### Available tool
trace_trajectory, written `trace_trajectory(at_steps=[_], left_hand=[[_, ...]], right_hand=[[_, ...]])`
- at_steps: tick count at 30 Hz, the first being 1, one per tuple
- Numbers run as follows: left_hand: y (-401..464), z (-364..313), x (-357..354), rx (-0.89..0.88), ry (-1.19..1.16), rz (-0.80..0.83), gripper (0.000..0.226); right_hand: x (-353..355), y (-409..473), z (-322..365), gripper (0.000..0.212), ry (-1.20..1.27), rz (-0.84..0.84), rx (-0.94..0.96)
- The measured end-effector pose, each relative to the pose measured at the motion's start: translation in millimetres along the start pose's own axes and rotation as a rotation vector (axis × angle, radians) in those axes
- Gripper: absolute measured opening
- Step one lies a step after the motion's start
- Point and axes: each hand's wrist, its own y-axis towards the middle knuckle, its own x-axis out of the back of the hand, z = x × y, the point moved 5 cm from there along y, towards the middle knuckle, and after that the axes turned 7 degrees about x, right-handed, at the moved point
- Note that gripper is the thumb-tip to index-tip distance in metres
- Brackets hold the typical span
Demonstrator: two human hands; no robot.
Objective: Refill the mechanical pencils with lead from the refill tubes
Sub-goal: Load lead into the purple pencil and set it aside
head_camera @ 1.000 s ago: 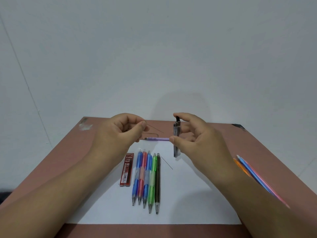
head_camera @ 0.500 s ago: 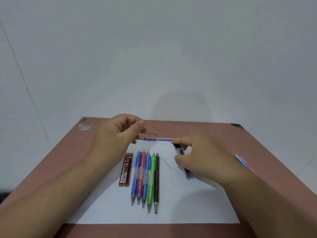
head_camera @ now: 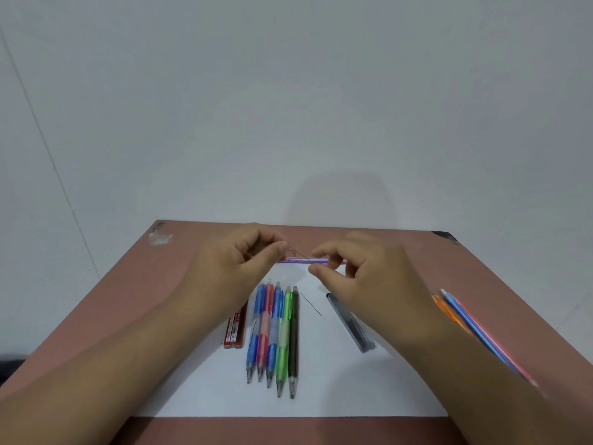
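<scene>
My left hand (head_camera: pixel 237 264) holds the left end of a purple mechanical pencil (head_camera: pixel 301 260), kept level above the far edge of the white sheet (head_camera: pixel 337 390). A thin lead (head_camera: pixel 300 254) sticks out from between that hand's thumb and forefinger. My right hand (head_camera: pixel 369 277) pinches thumb and forefinger around the pencil where the lead's free end lies. The dark refill tube (head_camera: pixel 349 322) lies on the sheet under my right hand. The red refill tube (head_camera: pixel 236 329) lies left of a row of several pencils (head_camera: pixel 272 332). A loose lead (head_camera: pixel 311 304) lies beside the row.
Orange, blue and pink pencils (head_camera: pixel 465 322) lie on the brown table (head_camera: pixel 128 300) at the right, partly under my right forearm. A white wall stands just behind the table's far edge.
My right hand laid the dark refill tube down on the sheet, then rose back to the purple pencil and the lead's end. My left hand stayed in place.
</scene>
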Motion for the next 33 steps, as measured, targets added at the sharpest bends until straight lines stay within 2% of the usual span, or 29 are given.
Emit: trace_trajectory(at_steps=[4, 7, 9, 10, 15, 17, 19, 23, 26, 28, 31, 33], left_hand=[[-3.5, -11.2, -1.6, -0.134, 0.147, -0.035, 0.01], [-4.9, -14.6, -3.9, -0.201, 0.178, -0.036, 0.011], [-4.5, -15.9, -6.0, -0.233, 0.182, -0.037, 0.004], [-3.9, -16.0, -6.4, -0.242, 0.173, -0.037, 0.008], [0.9, -9.9, -2.4, -0.194, 0.055, -0.023, 0.033], [5.4, -10.6, 0.3, -0.133, 0.077, -0.041, 0.023], [14.1, -10.9, -1.1, -0.054, 0.205, -0.025, 0.004], [29.9, -13.0, -16.0, 0.056, 0.488, 0.124, 0.009], [48.2, -12.5, -28.0, -0.04, 0.622, 0.123, 0.032], [59.5, -8.9, -38.2, -0.054, 0.718, 0.166, 0.041], [71.8, 0.7, -55.6, -0.086, 0.849, 0.255, 0.035], [75.1, 7.2, -61.0, -0.105, 0.9, 0.251, 0.029]], right_hand=[[-3.1, 0.3, 4.9, 0.004, 0.013, -0.074, 0.067], [-5.6, -0.6, 5.8, 0.004, 0.034, -0.088, 0.059], [-7.2, -0.9, 7.1, 0.006, 0.05, -0.1, 0.044], [-8.0, -0.8, 7.6, 0.007, 0.067, -0.108, 0.039], [-6.3, -1.5, 1.0, 0.008, 0.15, -0.118, -0.055], [-3.5, -2.7, -5.9, 0.009, 0.228, -0.141, -0.126], [-1.6, -3.5, -13.1, 0.01, 0.297, -0.161, -0.19], [-0.9, -3.4, -24.3, 0.007, 0.376, -0.163, -0.281], [1.0, -2.4, -31.1, 0.008, 0.446, -0.215, -0.341], [3.4, -2.7, -33.9, 0.009, 0.458, -0.24, -0.362], [6.6, -4.3, -38.8, 0.009, 0.488, -0.27, -0.388], [6.5, -4.5, -41.1, 0.009, 0.527, -0.277, -0.404]])
